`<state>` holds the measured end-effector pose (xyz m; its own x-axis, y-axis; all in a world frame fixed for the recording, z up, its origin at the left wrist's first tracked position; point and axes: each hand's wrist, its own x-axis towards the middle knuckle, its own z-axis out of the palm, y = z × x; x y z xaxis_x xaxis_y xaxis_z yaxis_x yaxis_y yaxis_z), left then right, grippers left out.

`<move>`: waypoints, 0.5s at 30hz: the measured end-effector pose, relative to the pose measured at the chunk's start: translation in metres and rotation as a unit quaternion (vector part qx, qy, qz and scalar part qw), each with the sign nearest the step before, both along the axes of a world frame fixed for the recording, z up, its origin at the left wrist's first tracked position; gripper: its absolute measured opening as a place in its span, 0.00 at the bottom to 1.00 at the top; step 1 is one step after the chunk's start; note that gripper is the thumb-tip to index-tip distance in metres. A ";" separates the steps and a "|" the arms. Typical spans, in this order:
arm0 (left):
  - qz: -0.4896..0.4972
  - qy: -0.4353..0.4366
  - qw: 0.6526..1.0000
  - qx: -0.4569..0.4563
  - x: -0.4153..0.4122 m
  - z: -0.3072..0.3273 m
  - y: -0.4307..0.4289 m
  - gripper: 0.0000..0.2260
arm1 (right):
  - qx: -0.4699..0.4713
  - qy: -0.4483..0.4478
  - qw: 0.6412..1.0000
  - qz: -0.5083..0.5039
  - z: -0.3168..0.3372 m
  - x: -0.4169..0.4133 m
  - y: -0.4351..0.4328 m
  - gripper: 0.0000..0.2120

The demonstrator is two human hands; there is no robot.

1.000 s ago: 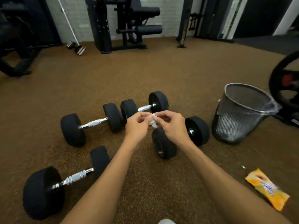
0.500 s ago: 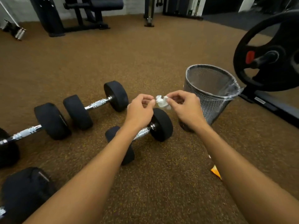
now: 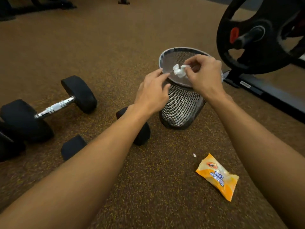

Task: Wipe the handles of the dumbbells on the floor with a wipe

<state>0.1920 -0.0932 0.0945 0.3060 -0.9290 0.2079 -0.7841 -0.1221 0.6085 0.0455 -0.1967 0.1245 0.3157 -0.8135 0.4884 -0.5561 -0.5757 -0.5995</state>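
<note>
Floor [image 3: 115, 47]: brown speckled gym flooring, carrying all items below.

Dumbbell head [image 3: 9, 146]: black, cut off by the left edge, just beside the next item.

Chrome-handled dumbbell [image 3: 54, 108]: two black heads and a ribbed bright handle. It lies flat on the floor, angled up to the right, with its handle fully exposed.

Second dumbbell [image 3: 73, 146]: black, lying on the floor. Its handle is hidden under the left forearm, and one head shows on each side of the arm.

Left hand [image 3: 151, 95]: holds nothing. Its fingers are straight and reach toward the near rim of the bin; contact with the rim cannot be told.

Wipe [image 3: 179, 72]: white, crumpled into a small wad, held above the open mouth of the bin.

Wire-mesh waste bin [image 3: 181, 106]: black, round, standing on the floor and tilted toward the camera, just right of the second dumbbell.

Right hand [image 3: 204, 75]: thumb and fingertips pinch the wipe, with the hand poised over the bin.

White scrap [image 3: 194, 155]: tiny, on the floor near the packet.

Wipe packet [image 3: 217, 176]: orange, torn open, flat on the floor between the forearms.

Weight plate [image 3: 257, 35]: black, on a bar with a red collar, at the upper right.
</note>
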 end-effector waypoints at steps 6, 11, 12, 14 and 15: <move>-0.009 -0.049 0.999 0.009 0.004 -0.008 0.001 0.25 | 0.065 0.112 0.990 -0.051 -0.007 0.009 -0.028 0.05; -0.033 -0.032 0.998 0.033 0.010 -0.002 0.007 0.27 | 0.109 0.217 0.969 -0.050 -0.001 0.014 -0.028 0.11; -0.037 -0.026 0.998 0.037 0.011 0.001 0.008 0.27 | 0.107 0.204 0.972 -0.046 0.001 0.016 -0.027 0.11; -0.036 -0.022 0.998 0.040 0.013 0.007 0.012 0.27 | 0.100 0.178 0.978 -0.028 0.009 0.021 -0.022 0.11; -0.030 -0.013 0.999 0.028 0.014 0.013 0.014 0.26 | 0.091 0.162 0.982 -0.024 0.015 0.025 -0.019 0.11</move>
